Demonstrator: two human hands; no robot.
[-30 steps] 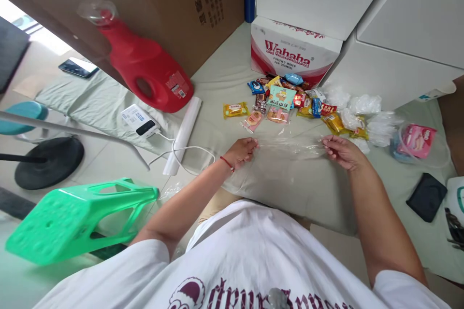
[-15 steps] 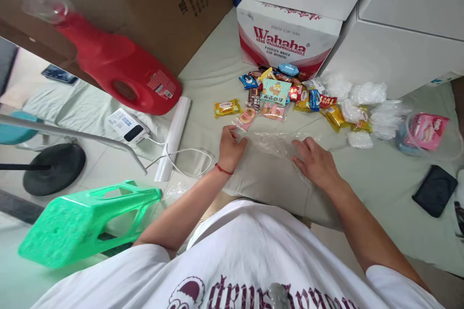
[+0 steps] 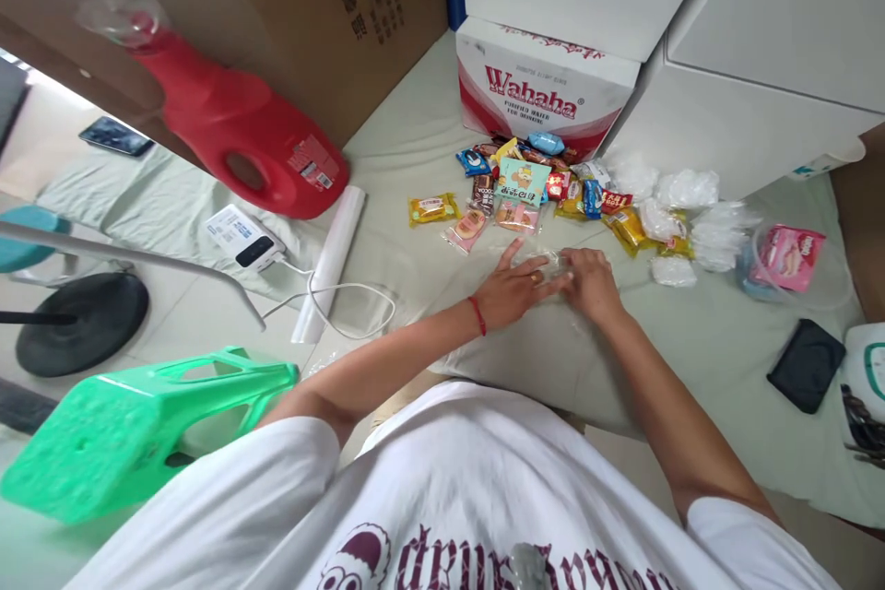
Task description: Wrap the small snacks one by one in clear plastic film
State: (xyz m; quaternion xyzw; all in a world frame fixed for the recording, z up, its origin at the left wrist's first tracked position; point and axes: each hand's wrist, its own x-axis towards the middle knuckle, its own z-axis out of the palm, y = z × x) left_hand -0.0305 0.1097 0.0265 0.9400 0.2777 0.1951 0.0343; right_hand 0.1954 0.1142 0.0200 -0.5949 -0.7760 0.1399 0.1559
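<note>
Home floor: detergent jug (image 3: pixel 235 134), snacks (image 3: pixel 525 189).

Person, seated, seen from above. White short-sleeved T-shirt (image 3: pixel 442 489); dark maroon gothic lettering across the chest, beside a small cartoon head in a Santa-style cap. Sleeves end above the elbows; forearms bare. Left hand (image 3: pixel 515 288): thin red cord bracelet (image 3: pixel 475 315) just behind it at the wrist, gold-coloured ring (image 3: pixel 533 277) on one finger. Right hand (image 3: pixel 587 283): nothing worn.

A pale green sheet (image 3: pixel 725 359) carries snack packets (image 3: pixel 525 189), a red jug (image 3: pixel 235 124) and a power bank (image 3: pixel 241 237).
</note>
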